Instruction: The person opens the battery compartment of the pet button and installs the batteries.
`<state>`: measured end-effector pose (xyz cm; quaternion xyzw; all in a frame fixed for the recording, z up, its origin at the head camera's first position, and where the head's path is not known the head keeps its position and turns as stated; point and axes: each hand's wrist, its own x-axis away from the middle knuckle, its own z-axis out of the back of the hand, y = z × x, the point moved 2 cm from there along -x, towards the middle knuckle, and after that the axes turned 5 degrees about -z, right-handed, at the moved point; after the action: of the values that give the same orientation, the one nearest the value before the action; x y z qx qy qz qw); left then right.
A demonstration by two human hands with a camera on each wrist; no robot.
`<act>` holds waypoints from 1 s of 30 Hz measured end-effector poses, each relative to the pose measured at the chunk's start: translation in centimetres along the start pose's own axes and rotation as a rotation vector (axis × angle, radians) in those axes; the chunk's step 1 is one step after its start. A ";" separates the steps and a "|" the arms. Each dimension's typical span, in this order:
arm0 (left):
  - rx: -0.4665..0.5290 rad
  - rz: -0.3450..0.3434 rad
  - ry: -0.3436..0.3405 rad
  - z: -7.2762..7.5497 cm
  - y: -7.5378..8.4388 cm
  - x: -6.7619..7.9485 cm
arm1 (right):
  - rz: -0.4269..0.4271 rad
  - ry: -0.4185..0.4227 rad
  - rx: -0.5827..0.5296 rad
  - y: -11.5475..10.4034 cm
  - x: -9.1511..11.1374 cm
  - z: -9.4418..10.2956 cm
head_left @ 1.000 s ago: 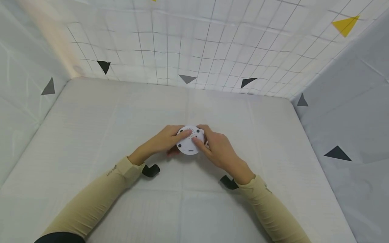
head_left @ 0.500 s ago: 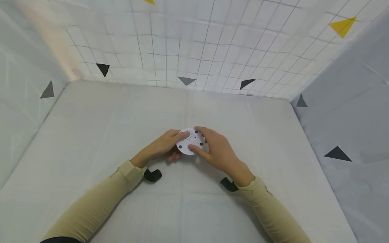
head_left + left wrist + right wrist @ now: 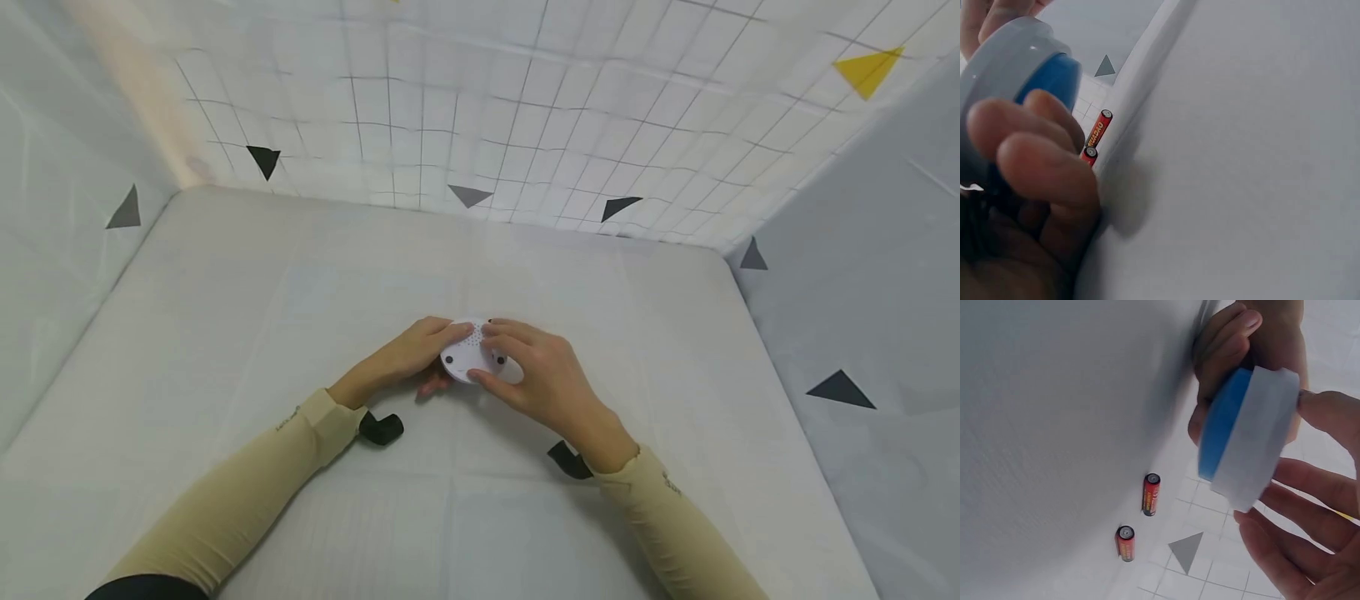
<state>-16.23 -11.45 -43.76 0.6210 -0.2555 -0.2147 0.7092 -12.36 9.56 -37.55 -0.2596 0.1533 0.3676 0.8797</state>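
Between my hands is a round white device (image 3: 461,362) with small holes and dark round feet on its upturned side. Its other side is blue, as both wrist views show. My left hand (image 3: 412,350) grips the left edge, thumb on the holed side and fingers beneath the blue side (image 3: 1059,76). On the right, my right hand (image 3: 551,371) spans the device with its thumb near the lower edge and fingers at the far side. In the right wrist view its fingertips touch the white rim (image 3: 1259,434). The device is held tilted, off the table.
Two red batteries, one battery (image 3: 1152,495) and another battery (image 3: 1126,544), stand out on the white table (image 3: 360,533) in the right wrist view. White sheeted walls with a grid and dark triangles enclose the table. Black angled pieces (image 3: 381,428) sit at both wrists.
My right hand's fingers have shifted from the far right edge onto the holed side, and its thumb has slid lower. The device's feet show in different places. The left hand keeps its grip.
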 end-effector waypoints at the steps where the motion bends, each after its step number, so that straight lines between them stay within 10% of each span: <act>1: -0.008 0.003 0.004 0.0 0.0 0.0 | -0.001 -0.009 0.006 -0.1 0.0 0.0; 30: -0.044 0.009 0.046 -0.1 -0.2 -0.1 | 0.039 -0.024 -0.020 -0.1 -0.1 -0.3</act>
<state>-16.23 -11.40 -43.96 0.6089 -0.2373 -0.2028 0.7292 -12.41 9.31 -37.68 -0.2609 0.1441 0.3895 0.8715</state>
